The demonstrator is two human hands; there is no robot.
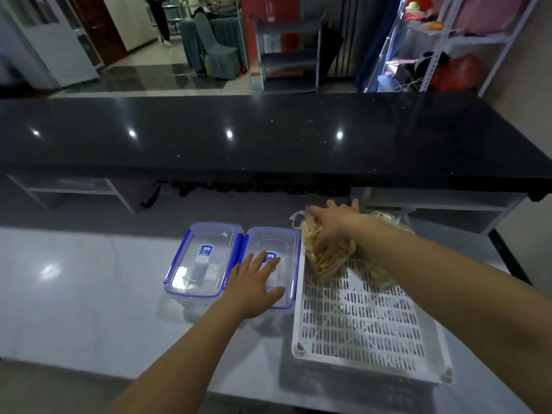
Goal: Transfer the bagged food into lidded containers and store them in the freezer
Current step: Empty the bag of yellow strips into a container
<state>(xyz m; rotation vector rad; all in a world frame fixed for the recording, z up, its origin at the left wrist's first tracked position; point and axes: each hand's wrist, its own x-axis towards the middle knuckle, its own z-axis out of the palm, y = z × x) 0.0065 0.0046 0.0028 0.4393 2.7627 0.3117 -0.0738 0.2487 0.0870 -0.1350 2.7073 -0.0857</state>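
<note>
**Hands on the bag and the container lid**

From the head camera, two clear lidded containers with blue clasps sit side by side on the pale table [89, 294]. The left container [203, 259] is untouched. The left hand [254, 286] lies flat on the lid of the right container [274, 267], fingers straight and spread, holding nothing. Just beside it stands a white slotted tray [367, 324]. At the tray's far end lies a clear bag of yellowish food strips [328, 255], and the right hand [331, 225] reaches over it, its grip curled down around the bag's top. A black counter [268, 135] runs across behind.
</note>
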